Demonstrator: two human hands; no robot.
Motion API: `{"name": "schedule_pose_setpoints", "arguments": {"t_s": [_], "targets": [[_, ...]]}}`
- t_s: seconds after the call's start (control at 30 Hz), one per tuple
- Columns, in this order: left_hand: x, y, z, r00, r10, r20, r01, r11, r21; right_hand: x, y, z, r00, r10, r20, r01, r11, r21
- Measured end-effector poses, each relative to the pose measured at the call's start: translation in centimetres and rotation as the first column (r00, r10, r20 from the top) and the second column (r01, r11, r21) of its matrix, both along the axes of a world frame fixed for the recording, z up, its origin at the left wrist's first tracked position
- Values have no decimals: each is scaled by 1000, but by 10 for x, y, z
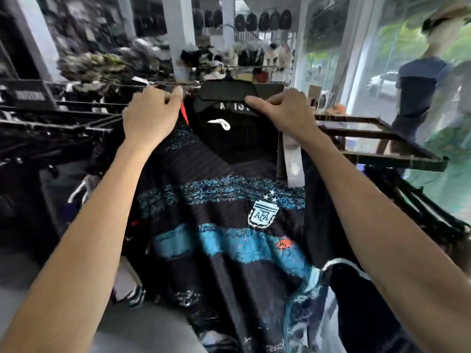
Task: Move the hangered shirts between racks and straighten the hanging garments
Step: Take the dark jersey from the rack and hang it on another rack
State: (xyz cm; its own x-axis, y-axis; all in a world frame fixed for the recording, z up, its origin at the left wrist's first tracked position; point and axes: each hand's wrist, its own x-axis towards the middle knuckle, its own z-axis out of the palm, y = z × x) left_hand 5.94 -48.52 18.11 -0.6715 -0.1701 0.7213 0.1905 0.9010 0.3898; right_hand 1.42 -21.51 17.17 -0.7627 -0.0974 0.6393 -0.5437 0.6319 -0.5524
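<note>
A black jersey (229,250) with blue bands and a light blue crest hangs in front of me on a black hanger (224,94). The hanger's hook sits over a dark rail (168,84). My left hand (150,115) grips the jersey's left shoulder at the hanger's end, fingers curled close to the rail. On the other side, my right hand (283,108) pinches the hanger's right shoulder and the collar. A grey tag (293,161) dangles below my right wrist.
Dark rack arms (377,138) jut out to the right, and more dark garments (46,138) hang on the left. A mannequin (418,80) in a blue shirt stands by the window at the right. Shelves of caps (262,20) line the back wall.
</note>
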Motion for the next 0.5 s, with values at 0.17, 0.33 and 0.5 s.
{"name": "schedule_pose_setpoints", "arguments": {"t_s": [0.17, 0.33, 0.5], "targets": [[0, -138, -18, 988, 150, 33, -151, 988, 35, -34, -145, -9, 995, 101, -1, -100, 991, 84], [25, -276, -32, 931, 354, 87, -360, 931, 62, -53, -304, -21, 954, 299, 20, -300, 950, 87], [62, -392, -58, 825, 555, 105, -562, 825, 56, -56, -450, -43, 900, 436, 16, -436, 896, 87]]}}
